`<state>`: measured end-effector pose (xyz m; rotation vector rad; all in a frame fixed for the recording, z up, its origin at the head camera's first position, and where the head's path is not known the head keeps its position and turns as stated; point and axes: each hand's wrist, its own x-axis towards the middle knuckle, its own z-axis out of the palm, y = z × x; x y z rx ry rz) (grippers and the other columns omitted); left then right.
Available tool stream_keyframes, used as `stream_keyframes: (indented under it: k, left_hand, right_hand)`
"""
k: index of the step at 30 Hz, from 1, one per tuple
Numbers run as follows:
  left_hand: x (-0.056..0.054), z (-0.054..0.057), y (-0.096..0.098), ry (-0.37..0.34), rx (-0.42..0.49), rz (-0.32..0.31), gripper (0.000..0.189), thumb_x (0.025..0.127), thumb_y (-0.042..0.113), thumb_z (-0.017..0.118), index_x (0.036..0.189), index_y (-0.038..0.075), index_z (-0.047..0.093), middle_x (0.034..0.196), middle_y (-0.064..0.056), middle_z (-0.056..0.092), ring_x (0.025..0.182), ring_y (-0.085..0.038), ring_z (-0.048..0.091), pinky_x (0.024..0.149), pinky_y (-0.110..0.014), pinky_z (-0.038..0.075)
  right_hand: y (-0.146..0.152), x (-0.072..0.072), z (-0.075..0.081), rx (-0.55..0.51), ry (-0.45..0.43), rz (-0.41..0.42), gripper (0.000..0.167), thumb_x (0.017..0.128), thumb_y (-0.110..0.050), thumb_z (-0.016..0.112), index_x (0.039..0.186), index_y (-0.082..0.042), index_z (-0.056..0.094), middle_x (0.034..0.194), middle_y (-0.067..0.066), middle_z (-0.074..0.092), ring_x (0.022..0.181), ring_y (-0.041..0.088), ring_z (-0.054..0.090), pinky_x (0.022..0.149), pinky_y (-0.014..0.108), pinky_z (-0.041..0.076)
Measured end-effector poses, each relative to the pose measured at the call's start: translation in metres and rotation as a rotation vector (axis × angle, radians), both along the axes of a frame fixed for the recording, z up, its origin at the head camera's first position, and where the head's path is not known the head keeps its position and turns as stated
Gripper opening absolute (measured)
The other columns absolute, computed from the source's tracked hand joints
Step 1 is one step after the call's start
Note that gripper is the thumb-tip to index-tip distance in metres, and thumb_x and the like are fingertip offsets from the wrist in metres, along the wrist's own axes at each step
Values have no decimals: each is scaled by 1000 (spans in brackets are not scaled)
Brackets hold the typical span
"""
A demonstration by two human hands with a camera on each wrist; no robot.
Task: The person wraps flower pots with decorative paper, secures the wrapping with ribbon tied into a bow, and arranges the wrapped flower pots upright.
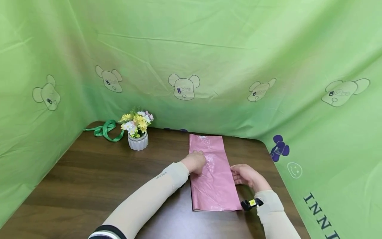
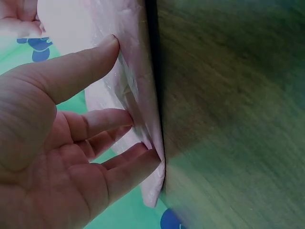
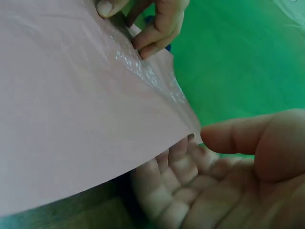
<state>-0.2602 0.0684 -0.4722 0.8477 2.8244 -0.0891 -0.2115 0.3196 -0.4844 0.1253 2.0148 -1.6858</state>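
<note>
A creased pink sheet (image 1: 219, 189) with shiny patches lies lengthwise on the brown table (image 1: 104, 176), right of the middle, running from near to far. The left hand (image 1: 195, 162) is on its left part, fingers bent and thumb set apart from them, the tips touching the sheet; I cannot tell whether any of it is pinched. The right hand (image 1: 246, 175) is at the sheet's right edge, fingers under the edge and thumb held apart beside it.

Small lettering on the left sleeve (image 1: 146, 202) is too fine to read surely. By the right sleeve (image 1: 276, 219), a black wrist device (image 1: 251, 203) carries a yellow label (image 1: 252, 202), its print too small to make out. On the green curtain (image 1: 209, 39), dark capitals at the near right read "INNI", running off the picture's edge. Farther along stand a smiling face (image 1: 294, 170) and a purple bear (image 1: 279, 148); the pale bear heads across the curtain bear small lettering I cannot read.

At the far left of the table, a pale pot (image 1: 138, 142) holds yellow, white and pinkish flowers (image 1: 135, 124), with a green ribbon (image 1: 105, 128) just to its left.
</note>
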Motion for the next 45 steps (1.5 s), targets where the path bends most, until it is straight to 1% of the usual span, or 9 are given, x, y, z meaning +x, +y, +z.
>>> stream_keyframes:
  k: [7,11,15,20,30,33,39,42,45]
  left_hand:
    - [-5,2,0,-14,-1,-11,33,72,32,87,98,16,74,112,-4,56,103,-25,51,76,-35,54]
    - [-6,6,1,-51,6,-7,28,75,30,84,96,15,74,112,-5,55,102,-25,49,76,-35,53]
    - [-8,8,3,-88,24,1,13,86,22,72,96,14,73,116,-7,56,103,-26,50,81,-37,52]
    - [-14,4,11,-75,63,56,19,98,21,58,101,10,74,118,-10,63,109,-28,55,86,-42,55]
    - [-20,10,35,-34,122,104,14,93,13,63,82,14,70,100,-3,74,80,-19,65,68,-41,58]
    - [-23,12,43,-19,136,52,15,94,10,61,82,15,68,99,-2,74,80,-18,65,68,-39,59]
    - [-31,13,63,28,254,-183,11,97,10,64,91,17,69,97,3,71,84,-14,65,74,-30,57]
    - [-33,14,74,49,273,-307,15,99,12,64,106,20,73,111,5,70,99,-12,67,85,-26,55]
    - [-32,15,83,73,219,-415,32,100,8,60,126,22,71,132,6,67,124,-12,61,108,-27,46]
  right_hand:
    - [7,6,-8,-133,79,113,38,100,5,29,130,24,44,103,8,71,90,16,70,80,31,59]
    - [11,7,-13,-247,72,124,38,103,3,28,132,23,40,107,9,70,96,17,70,84,32,59]
    - [13,9,-18,-375,36,150,36,105,2,25,132,19,42,112,10,70,101,19,70,88,34,58]
    - [16,10,-22,-411,18,141,36,105,3,24,133,18,42,112,9,70,102,19,70,88,33,58]
    - [16,14,-23,-423,8,116,41,106,3,24,140,24,32,117,9,70,106,18,69,93,33,57]
    - [16,14,-24,-444,2,112,40,107,2,24,139,23,34,116,9,70,107,19,69,93,33,57]
    - [18,14,-24,-448,6,118,41,108,0,23,141,23,31,118,9,69,108,18,68,94,33,56]
    - [17,14,-24,-427,7,114,43,107,0,23,142,23,29,118,9,69,108,18,68,93,33,56]
    - [14,15,-23,-407,3,99,43,107,-1,24,143,23,28,117,8,69,107,17,68,93,33,56]
